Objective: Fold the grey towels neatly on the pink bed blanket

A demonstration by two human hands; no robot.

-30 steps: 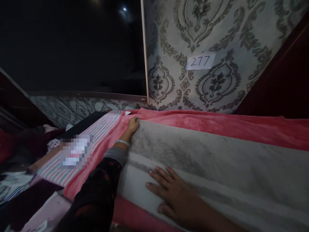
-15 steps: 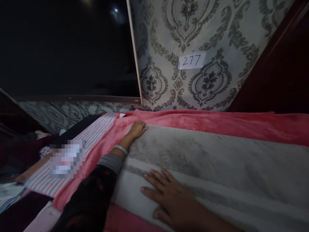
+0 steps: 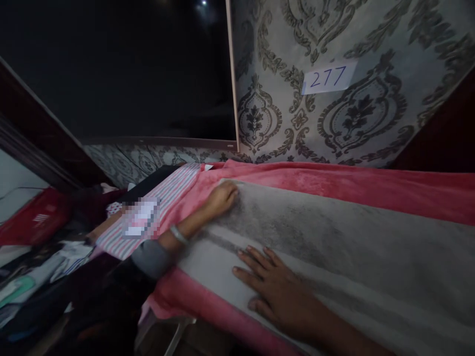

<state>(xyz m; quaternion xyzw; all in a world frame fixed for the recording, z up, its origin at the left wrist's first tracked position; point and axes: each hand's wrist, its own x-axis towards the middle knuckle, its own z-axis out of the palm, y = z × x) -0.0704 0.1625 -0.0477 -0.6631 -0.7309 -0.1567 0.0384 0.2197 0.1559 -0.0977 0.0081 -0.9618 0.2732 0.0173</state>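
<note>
A long grey cloth (image 3: 356, 247) with pale stripes lies folded flat on a pink plush blanket (image 3: 297, 178). At its far left corner my left hand (image 3: 221, 198) is closed, fingers curled down against the fabric. Whether a bit of the cloth is inside those fingers is hidden. A pale band circles that wrist. My right hand (image 3: 270, 287) rests palm down on the near part of the cloth, fingers spread and holding nothing.
Left of the blanket lies a striped cloth (image 3: 178, 185) with a blurred patch on it. Clothes (image 3: 70, 257) are heaped at far left, near a red bag (image 3: 33, 217). Behind are a dark television (image 3: 148, 74) and a patterned wall with a "277" label (image 3: 328, 78).
My left hand has gone from outstretched fingers to a curled grip at the cloth's corner. The view has swung left, showing the red bag. My right hand stays flat on the cloth.
</note>
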